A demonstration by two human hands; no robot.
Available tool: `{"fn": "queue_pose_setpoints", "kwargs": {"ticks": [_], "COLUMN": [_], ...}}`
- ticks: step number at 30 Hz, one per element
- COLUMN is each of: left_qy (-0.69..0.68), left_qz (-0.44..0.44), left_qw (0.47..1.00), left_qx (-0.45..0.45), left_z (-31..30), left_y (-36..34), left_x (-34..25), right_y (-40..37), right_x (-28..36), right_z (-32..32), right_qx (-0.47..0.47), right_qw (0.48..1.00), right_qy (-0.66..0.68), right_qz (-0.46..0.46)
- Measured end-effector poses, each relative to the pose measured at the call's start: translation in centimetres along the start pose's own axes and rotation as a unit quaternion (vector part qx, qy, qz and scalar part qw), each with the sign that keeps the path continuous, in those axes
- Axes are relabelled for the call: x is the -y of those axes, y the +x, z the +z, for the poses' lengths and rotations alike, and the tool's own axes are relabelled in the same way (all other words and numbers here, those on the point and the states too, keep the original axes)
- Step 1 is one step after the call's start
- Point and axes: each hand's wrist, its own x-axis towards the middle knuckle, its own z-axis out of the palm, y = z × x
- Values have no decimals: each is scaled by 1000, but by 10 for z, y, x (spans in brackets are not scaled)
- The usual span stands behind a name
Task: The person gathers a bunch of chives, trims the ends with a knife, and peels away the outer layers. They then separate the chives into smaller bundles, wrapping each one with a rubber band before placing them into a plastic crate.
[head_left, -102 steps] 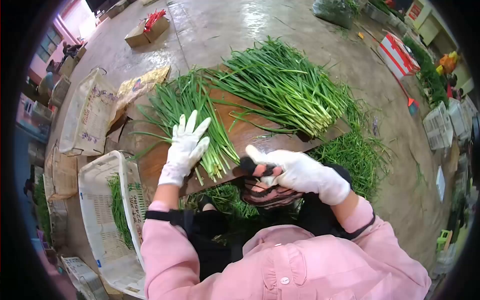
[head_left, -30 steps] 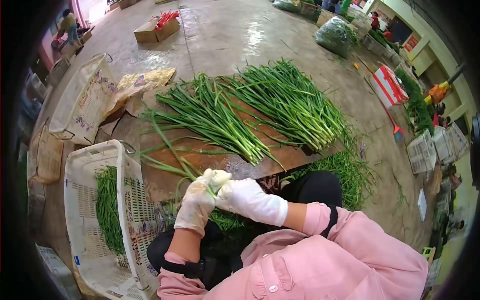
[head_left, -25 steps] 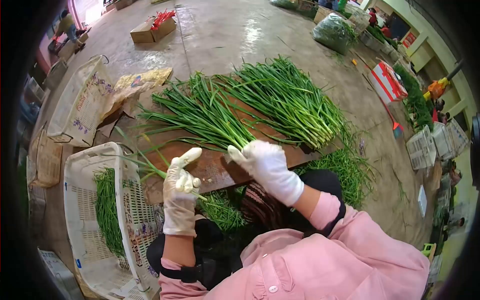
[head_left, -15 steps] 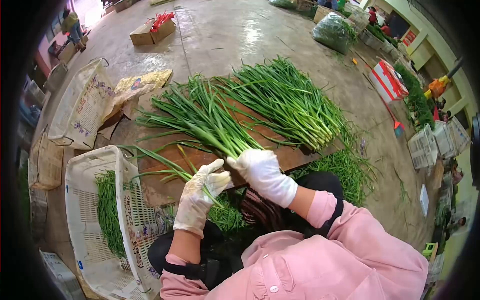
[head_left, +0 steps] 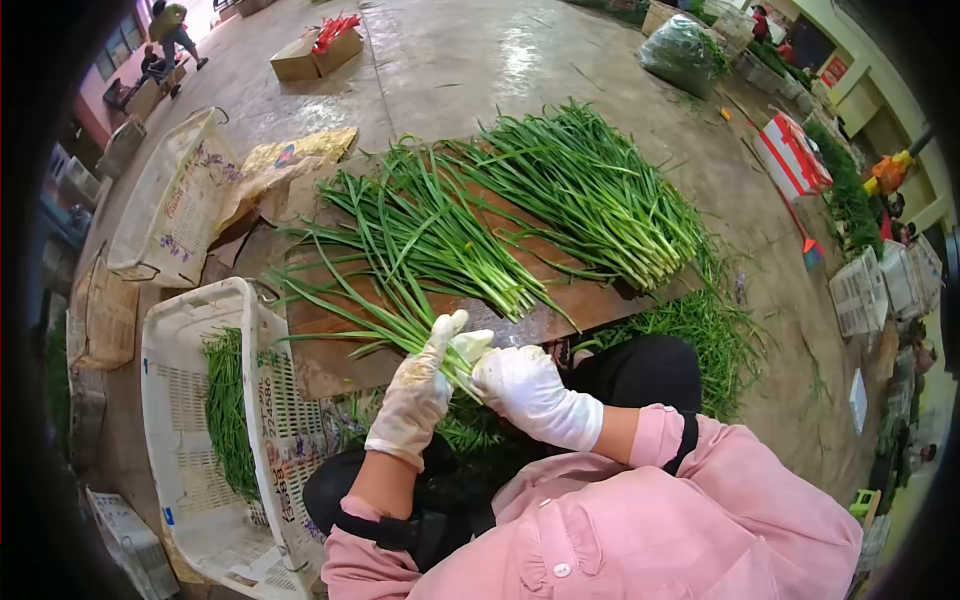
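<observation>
Both hands wear white gloves and meet near the board's front edge. My left hand [head_left: 425, 385] is closed round the lower stalks of a small bunch of long green leaves [head_left: 390, 310], which fans out up and to the left. Against the cut ends of that bunch, my right hand [head_left: 525, 385] has its fingers closed on them. Behind the hands a medium green bundle [head_left: 450, 235] lies on the brown board [head_left: 335, 365]. A larger bundle [head_left: 610, 200] lies to its right, pale stalk ends toward me.
A white crate [head_left: 160, 400] with green stalks stands at the left, another crate [head_left: 185, 200] behind it. Loose greens [head_left: 700, 340] lie right of my knee. Farther off are a cardboard box [head_left: 295, 65], a plastic bag [head_left: 680, 58], a red-white box [head_left: 790, 155] and other people.
The bundle that was in my right hand now lies on the board. My right hand has come down beside my left, at the small bunch. My left hand has closed more, and the view has shifted slightly.
</observation>
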Motion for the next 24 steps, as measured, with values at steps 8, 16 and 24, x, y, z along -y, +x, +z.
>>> {"fn": "queue_pose_setpoints", "kwargs": {"ticks": [8,16,24], "left_qy": [-29,-97,-164], "left_qz": [61,160,54], "left_qw": [995,981,985], "left_qx": [67,-50,33], "left_z": [-6,-4,-23], "left_y": [-5,-15,7], "left_x": [-4,-37,20], "right_y": [-4,28,54], "right_x": [2,-47,-71], "right_z": [-12,-36,21], "right_qx": [103,-70,-37], "right_qw": [991,993,993], "right_qy": [90,19,-12], "right_qz": [1,94,115]}}
